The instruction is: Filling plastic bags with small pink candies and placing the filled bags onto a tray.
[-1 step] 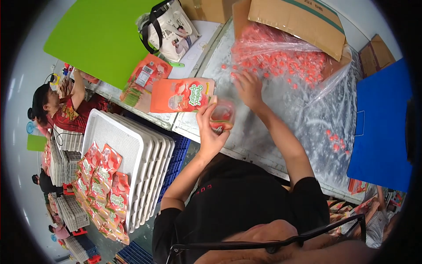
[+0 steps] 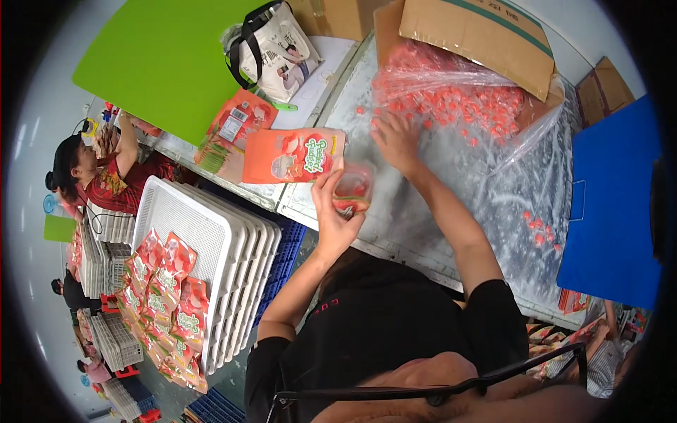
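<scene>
Small clear pouch (image 2: pixel 352 189) in left hand (image 2: pixel 333 211), near table edge (image 2: pixel 395 255).

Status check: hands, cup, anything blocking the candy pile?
Left hand grips small clear cup. Right hand spread on loose red candies. Nothing blocking the pile.

Glossy printed plastic on the orange pouch (image 2: pixel 293 155), and the small clear cup (image 2: pixel 352 189) in the left hand (image 2: pixel 333 215) shines too. Crinkled transparent plastic film (image 2: pixel 508 151) covers the surface, catching light around the shiny red wrapped sweets (image 2: pixel 458 102). Matt brown cardboard box (image 2: pixel 476 32), ribbed white plastic trays (image 2: pixel 211 240), smooth blue board (image 2: pixel 610 204).
</scene>
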`<state>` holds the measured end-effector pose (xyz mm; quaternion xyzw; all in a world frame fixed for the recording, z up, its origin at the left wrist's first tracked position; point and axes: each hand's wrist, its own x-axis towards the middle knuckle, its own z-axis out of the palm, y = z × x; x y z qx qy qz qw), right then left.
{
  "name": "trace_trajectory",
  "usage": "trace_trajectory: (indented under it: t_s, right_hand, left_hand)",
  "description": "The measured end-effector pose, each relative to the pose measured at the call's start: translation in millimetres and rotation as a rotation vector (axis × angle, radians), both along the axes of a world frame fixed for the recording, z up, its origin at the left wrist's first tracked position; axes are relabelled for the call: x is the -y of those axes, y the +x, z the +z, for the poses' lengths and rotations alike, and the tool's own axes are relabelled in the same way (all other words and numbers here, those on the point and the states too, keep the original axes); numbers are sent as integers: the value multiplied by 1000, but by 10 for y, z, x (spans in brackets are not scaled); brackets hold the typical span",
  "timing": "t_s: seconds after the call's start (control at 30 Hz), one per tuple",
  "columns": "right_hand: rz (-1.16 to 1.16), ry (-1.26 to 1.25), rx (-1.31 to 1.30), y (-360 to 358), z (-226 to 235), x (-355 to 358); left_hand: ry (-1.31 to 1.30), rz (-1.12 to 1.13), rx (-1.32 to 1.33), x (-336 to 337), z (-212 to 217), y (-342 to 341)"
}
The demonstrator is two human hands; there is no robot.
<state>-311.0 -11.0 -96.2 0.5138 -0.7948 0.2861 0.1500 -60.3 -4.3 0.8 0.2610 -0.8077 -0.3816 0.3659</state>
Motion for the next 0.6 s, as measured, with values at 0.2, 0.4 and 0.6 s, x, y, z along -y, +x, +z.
trace_trajectory:
  t_s: [0.2, 0.4, 0.6]
  right_hand:
    - [48, 111, 7, -192, -357, 171]
    - [138, 88, 52, 30, -265, -719]
    - [130, -301, 760, -119, -332, -1457]
  left_hand:
    - [16, 62, 11, 80, -40, 207]
    - [104, 11, 10, 98, -68, 155]
    - [98, -53, -1, 45, -51, 84]
